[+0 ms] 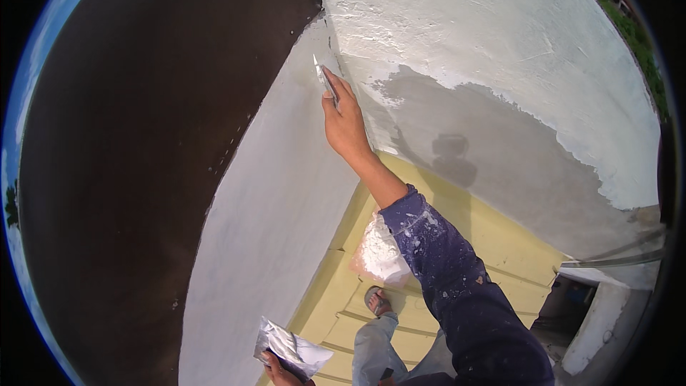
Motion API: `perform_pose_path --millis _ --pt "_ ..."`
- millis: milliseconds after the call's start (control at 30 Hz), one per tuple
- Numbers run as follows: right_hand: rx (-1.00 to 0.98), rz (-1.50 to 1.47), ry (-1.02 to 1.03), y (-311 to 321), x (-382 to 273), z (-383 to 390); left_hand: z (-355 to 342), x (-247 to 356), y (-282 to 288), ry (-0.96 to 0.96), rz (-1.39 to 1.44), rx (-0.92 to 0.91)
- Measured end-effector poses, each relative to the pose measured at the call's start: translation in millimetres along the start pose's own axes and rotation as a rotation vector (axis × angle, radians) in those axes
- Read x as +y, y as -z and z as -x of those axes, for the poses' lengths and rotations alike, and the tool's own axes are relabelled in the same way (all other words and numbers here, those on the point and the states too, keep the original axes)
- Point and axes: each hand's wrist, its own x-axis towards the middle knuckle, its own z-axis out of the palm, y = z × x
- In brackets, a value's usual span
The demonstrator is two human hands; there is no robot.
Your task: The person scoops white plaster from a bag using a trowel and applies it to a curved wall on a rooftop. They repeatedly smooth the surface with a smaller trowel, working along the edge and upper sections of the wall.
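Note:
My right hand (346,118) reaches far up and is closed round a putty knife (321,73). Its thin blade meets the grey-white wall strip (286,143) near the inner corner, with white filler on the metal. Low in the picture, my left hand (281,373) grips a flat metal putty plate (291,347) from below, thumb on its face. Some white filler is smeared over that plate. To the right of the corner, rough white filler (457,21) coats the upper wall, and bare grey plaster (493,136) shows under its ragged edge.
A heap of white filler (382,250) lies on a pinkish sheet on the yellow ribbed roofing (443,221), by my sandalled foot (377,301). A dark brown wall face (136,150) fills the left. At lower right a dark opening (564,304) sits beside a pale ledge (597,329).

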Motion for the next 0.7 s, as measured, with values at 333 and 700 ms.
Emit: perform_pose_path --millis 333,700 --pt "0.094 0.004 -0.095 -7 9 -68 5 -8 9 0.036 0.031 -0.045" --pt "0.039 0.105 0.033 -28 -1 -37 5 -8 15 0.128 0.016 -0.014"
